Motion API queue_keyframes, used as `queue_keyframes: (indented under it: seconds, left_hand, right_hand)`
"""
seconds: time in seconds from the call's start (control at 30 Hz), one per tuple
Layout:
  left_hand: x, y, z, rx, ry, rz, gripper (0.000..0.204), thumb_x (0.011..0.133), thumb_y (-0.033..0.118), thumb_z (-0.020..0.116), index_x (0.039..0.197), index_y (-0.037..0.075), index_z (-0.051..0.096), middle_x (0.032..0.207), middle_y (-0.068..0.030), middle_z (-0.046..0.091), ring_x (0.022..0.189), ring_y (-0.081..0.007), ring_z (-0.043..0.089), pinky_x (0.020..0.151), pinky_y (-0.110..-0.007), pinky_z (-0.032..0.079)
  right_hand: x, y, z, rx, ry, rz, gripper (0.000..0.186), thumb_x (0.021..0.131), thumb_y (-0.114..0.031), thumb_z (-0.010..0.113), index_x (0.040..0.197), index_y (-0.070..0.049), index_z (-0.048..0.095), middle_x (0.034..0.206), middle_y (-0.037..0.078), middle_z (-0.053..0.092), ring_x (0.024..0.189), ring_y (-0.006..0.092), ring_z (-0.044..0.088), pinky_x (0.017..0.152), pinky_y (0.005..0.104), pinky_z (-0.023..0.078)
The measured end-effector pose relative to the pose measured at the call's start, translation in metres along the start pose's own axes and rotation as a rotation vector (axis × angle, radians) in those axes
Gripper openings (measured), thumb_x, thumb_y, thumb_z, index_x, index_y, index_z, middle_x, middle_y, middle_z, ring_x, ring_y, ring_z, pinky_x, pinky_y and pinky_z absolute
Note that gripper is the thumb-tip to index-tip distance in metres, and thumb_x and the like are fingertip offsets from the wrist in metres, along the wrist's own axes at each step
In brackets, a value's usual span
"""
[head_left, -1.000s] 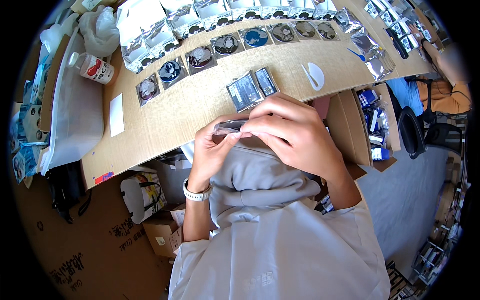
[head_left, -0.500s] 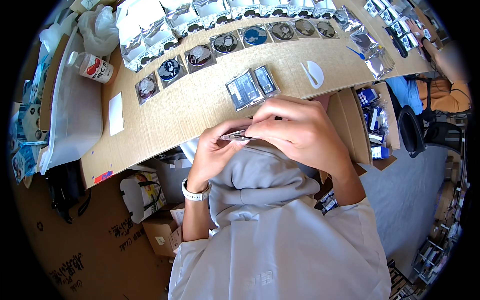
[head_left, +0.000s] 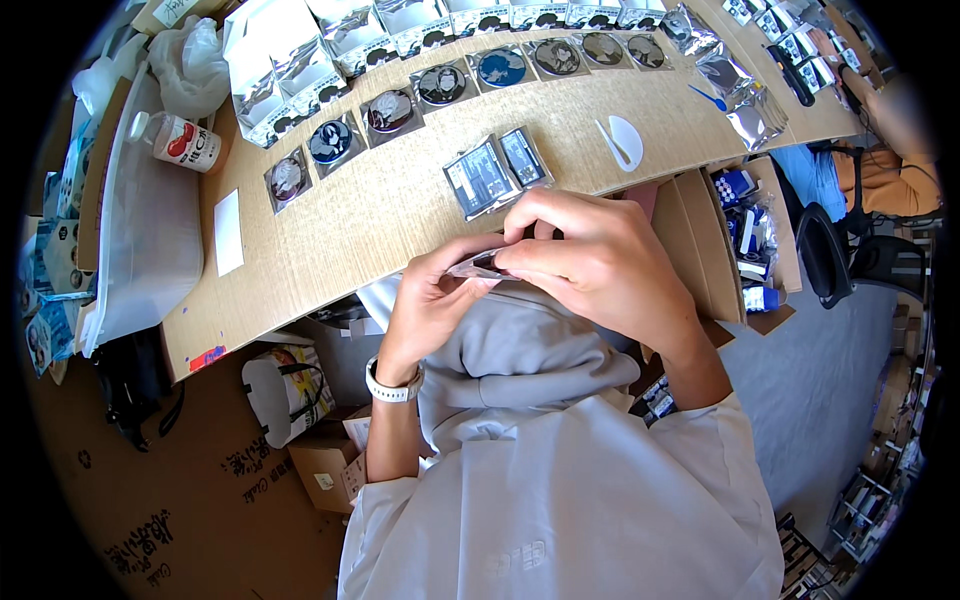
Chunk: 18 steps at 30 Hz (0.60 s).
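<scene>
Both my hands meet over a small clear plastic sleeve [head_left: 478, 266] with something dark inside, held close to my chest below the table's front edge. My left hand [head_left: 432, 305], with a white watch on its wrist, grips the sleeve from the left. My right hand [head_left: 590, 268] covers it from the right with fingertips pinching its top. Just beyond my hands, two dark cards in clear sleeves [head_left: 497, 172] lie on the cardboard-topped table [head_left: 370, 225].
A row of round badges in clear bags [head_left: 420, 95] runs along the table, with silver foil packs [head_left: 330, 50] behind. A white plastic scoop [head_left: 622, 142] lies right, a bottle [head_left: 185, 142] left. Open cardboard boxes [head_left: 740, 240] stand at right; another person's sleeve [head_left: 880, 180] is far right.
My hands stayed in place; my fingers shifted on the sleeve, which now sits lower and more hidden under my right hand.
</scene>
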<state>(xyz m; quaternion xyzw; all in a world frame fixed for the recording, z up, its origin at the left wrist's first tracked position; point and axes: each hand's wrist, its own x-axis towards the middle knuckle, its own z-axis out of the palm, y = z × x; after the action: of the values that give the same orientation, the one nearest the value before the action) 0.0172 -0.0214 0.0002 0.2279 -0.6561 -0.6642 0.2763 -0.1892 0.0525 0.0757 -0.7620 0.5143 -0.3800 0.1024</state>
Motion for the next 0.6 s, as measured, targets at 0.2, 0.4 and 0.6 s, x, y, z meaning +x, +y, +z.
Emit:
queue_keyframes:
  seconds: [0.2, 0.4, 0.6]
  left_hand:
    - [0.001, -0.001, 0.006, -0.021, 0.031, -0.027, 0.036, 0.095, -0.003, 0.068, 0.131, -0.003, 0.063, 0.116, -0.0086, 0.072, 0.105, -0.0112, 0.066, 0.092, -0.027, 0.054]
    - [0.0, -0.01, 0.003, 0.02, 0.013, -0.03, 0.036, 0.098, 0.006, 0.071, 0.132, -0.002, 0.061, 0.11, -0.0015, 0.07, 0.098, -0.0071, 0.063, 0.087, -0.026, 0.053]
    - [0.0, -0.011, -0.001, -0.004, -0.01, -0.066, 0.032, 0.098, 0.004, 0.069, 0.129, -0.003, 0.064, 0.111, -0.0058, 0.071, 0.1, -0.0095, 0.065, 0.09, -0.026, 0.054]
  right_hand:
    - [0.002, -0.002, 0.0, -0.138, 0.035, -0.078, 0.006, 0.076, -0.006, 0.072, 0.075, -0.002, 0.067, 0.087, 0.004, 0.062, 0.073, 0.0203, 0.065, 0.061, 0.0347, 0.053]
    - [-0.001, 0.0, 0.003, -0.103, 0.018, -0.078, 0.012, 0.077, -0.002, 0.079, 0.084, -0.001, 0.069, 0.093, 0.004, 0.069, 0.077, 0.0215, 0.068, 0.063, 0.0345, 0.055]
    - [0.0, -0.003, 0.001, -0.052, 0.033, -0.018, 0.01, 0.081, -0.002, 0.077, 0.087, 0.0, 0.068, 0.094, 0.007, 0.071, 0.081, 0.0245, 0.071, 0.067, 0.0353, 0.056]
